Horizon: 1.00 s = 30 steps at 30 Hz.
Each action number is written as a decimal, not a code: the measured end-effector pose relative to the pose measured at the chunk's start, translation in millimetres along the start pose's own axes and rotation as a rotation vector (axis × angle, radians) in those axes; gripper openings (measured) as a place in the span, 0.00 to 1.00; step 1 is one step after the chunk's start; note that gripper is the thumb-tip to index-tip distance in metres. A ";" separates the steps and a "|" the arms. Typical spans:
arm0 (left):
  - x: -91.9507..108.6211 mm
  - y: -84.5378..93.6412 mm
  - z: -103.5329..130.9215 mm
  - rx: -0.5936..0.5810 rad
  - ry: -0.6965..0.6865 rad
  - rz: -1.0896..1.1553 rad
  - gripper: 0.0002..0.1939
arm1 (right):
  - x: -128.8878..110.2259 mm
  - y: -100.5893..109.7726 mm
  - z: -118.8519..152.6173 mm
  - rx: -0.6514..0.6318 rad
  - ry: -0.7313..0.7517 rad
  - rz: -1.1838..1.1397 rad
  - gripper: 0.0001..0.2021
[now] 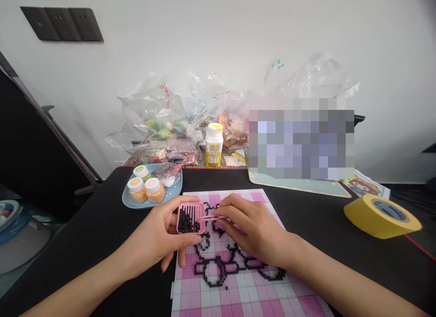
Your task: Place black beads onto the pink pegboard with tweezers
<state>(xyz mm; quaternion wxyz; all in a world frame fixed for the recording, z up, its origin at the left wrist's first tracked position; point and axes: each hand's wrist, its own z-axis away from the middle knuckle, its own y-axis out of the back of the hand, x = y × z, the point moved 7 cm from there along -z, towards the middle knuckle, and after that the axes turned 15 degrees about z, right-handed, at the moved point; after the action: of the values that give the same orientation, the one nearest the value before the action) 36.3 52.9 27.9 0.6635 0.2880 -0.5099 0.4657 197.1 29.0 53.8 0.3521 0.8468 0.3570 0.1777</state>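
My left hand (158, 237) grips a small pink tray (179, 217) by its sides, with many black beads (187, 220) inside, some lined up in its grooves. Pink tweezers (213, 217) are pinched in my right hand (243, 221), their tips at the tray's right edge. Below both hands lies a pegboard (204, 303) with a pink, white and pale checked pattern. Black beads form outlines (214, 272) on it, partly hidden by my hands.
A blue plate (127, 200) with lidded bead jars (155, 190) stands at the left. Yellow tape (361, 217) lies right. Behind are a white bottle (214, 144), plastic bags (153, 103) and a pale board (299, 186) below a blurred patch.
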 end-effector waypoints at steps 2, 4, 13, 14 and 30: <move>0.5 -0.5 0.2 -0.001 0.005 -0.002 0.31 | 0.1 0.8 -0.3 0.005 0.002 0.002 0.09; 1.5 -1.1 0.5 0.000 0.006 0.003 0.31 | 0.7 2.3 -0.6 0.014 0.001 0.003 0.09; 3.3 -1.5 0.6 0.004 -0.001 -0.001 0.31 | 4.5 6.8 -0.5 0.044 -0.022 0.036 0.09; 3.5 -1.6 0.8 0.009 -0.002 -0.002 0.32 | 5.9 7.7 -0.5 0.052 -0.036 0.044 0.09; 2.4 10.3 -6.3 0.075 -0.116 0.032 0.32 | 23.0 3.7 3.8 -0.006 -0.180 0.177 0.11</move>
<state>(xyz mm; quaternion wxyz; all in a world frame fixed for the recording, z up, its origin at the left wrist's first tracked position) 29.6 63.2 27.2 0.6142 0.3310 -0.5341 0.4774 216.7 42.1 55.0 0.3681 0.8865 0.2471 0.1327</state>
